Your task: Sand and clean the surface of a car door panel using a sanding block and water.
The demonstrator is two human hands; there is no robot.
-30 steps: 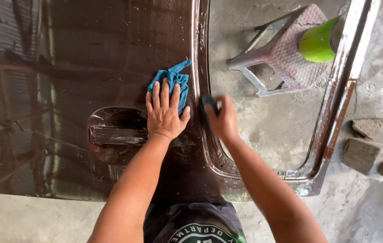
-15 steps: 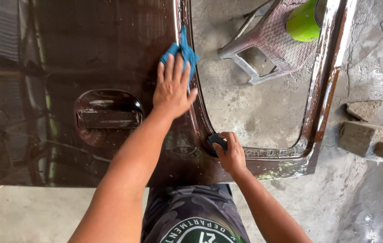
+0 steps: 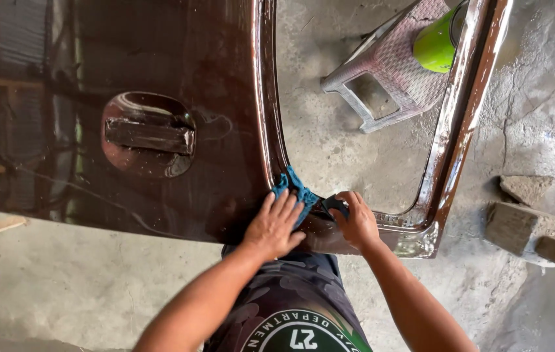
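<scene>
Blue cloth (image 3: 296, 191): lying bunched on the inner edge of the dark brown car door (image 3: 160, 78), at the near left corner of its window opening, long axis running far-left to near-right along the frame.
Left hand (image 3: 275, 225): pressing flat on the near end of the cloth, fingers spread and extended, pinning rather than gripping; nearer hand to the cloth.
Right hand (image 3: 355, 223): resting just right of the cloth on the lower frame, fingers curling around a small dark object (image 3: 333, 205).
Door handle recess (image 3: 148, 134): sitting well left of both hands.
Beyond: plastic stool (image 3: 388, 72) and green container (image 3: 435, 47) showing through the window opening, stone blocks (image 3: 522, 215) lying at right.
Hard to make out: identity of the dark object; cloth's near end hiding under the palm; container cut off by the frame.
</scene>
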